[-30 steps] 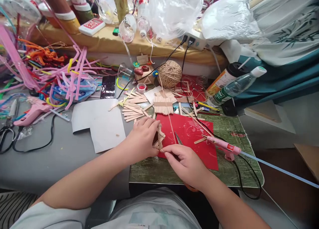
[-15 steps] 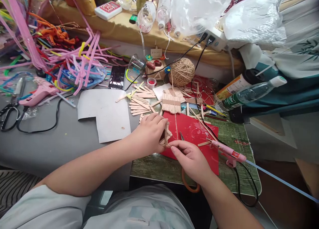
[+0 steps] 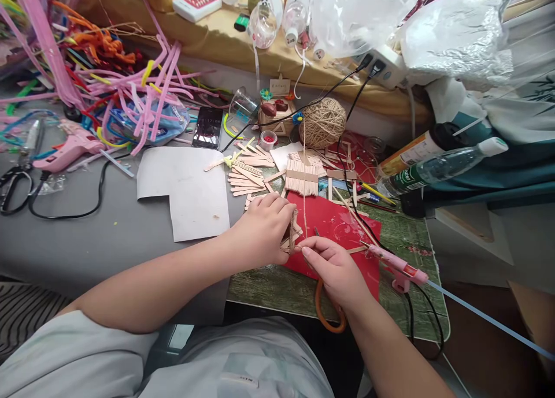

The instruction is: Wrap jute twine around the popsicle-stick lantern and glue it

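My left hand (image 3: 269, 227) is closed around a small frame of wooden craft sticks (image 3: 295, 234) with twine along its edges; the palm hides much of it. Beside it, my right hand (image 3: 332, 262) pinches the twine (image 3: 304, 213) close to the frame's lower corner. That strand runs back over the bundle of craft sticks to the twine ball (image 3: 325, 122). Under my right hand lie scissors with orange handles (image 3: 323, 311), partly covered. Red card (image 3: 338, 219) lies beneath both hands.
A pink glue gun (image 3: 399, 265) with a long glue stick is at the right. Loose craft sticks (image 3: 245, 178), white card (image 3: 197, 213) and a phone (image 3: 207, 128) are at the left. A bottle (image 3: 442, 167) leans at the right; black cables cross the back.
The view has shifted slightly. Both hands stay together at the frame, the left still gripping it and the right still pinching the twine at its lower corner.
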`<action>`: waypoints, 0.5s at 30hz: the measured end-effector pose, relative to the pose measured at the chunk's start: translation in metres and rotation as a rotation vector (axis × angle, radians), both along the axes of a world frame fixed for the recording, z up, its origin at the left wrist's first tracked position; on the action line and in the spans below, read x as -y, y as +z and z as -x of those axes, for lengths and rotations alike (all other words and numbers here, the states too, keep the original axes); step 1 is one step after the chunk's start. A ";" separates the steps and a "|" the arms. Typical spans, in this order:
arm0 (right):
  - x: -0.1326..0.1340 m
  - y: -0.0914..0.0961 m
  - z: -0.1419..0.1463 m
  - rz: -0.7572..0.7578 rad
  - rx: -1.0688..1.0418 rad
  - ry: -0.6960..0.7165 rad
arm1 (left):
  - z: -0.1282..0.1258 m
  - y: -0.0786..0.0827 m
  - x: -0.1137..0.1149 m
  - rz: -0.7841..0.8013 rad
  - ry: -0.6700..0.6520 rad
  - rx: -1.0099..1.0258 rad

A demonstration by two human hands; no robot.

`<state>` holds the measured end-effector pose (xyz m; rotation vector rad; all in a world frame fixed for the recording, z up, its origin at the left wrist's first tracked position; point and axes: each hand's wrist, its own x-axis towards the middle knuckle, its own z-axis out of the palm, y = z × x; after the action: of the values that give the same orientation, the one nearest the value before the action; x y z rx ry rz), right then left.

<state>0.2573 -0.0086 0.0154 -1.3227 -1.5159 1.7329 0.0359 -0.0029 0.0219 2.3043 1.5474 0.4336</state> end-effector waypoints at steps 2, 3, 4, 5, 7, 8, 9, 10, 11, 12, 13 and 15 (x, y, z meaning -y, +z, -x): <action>-0.004 0.001 -0.003 -0.155 0.071 0.041 | 0.000 0.000 0.000 -0.004 -0.003 0.005; -0.007 0.001 -0.005 -0.262 0.123 0.069 | 0.000 -0.001 0.000 -0.006 -0.004 0.008; -0.011 0.001 -0.006 -0.393 0.180 0.110 | 0.000 -0.001 0.001 -0.009 -0.008 0.010; -0.016 0.001 -0.008 -0.542 0.233 0.167 | 0.000 -0.002 0.001 -0.012 -0.012 0.012; -0.026 0.001 -0.011 -0.836 0.312 0.310 | 0.001 -0.002 0.001 -0.018 -0.022 0.014; -0.032 0.000 -0.012 -0.952 0.334 0.375 | 0.001 -0.001 0.001 -0.020 -0.028 0.014; -0.037 0.000 -0.012 -1.036 0.344 0.422 | 0.001 -0.001 0.000 -0.020 -0.034 0.014; -0.042 0.000 -0.012 -1.091 0.348 0.450 | 0.001 0.000 0.000 -0.021 -0.038 0.015; -0.046 0.000 -0.011 -1.126 0.348 0.464 | 0.001 0.000 0.000 -0.021 -0.040 0.016; -0.049 0.000 -0.010 -1.149 0.346 0.472 | 0.001 0.000 0.000 -0.021 -0.043 0.018; -0.051 0.000 -0.009 -1.161 0.343 0.479 | 0.001 0.000 0.000 -0.024 -0.044 0.021; -0.053 0.000 -0.007 -1.160 0.339 0.492 | 0.001 0.000 -0.001 -0.032 -0.046 0.027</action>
<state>0.2647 0.0444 0.0159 -0.6284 -2.5742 0.5064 0.0349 -0.0020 0.0217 2.3435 1.4825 0.4791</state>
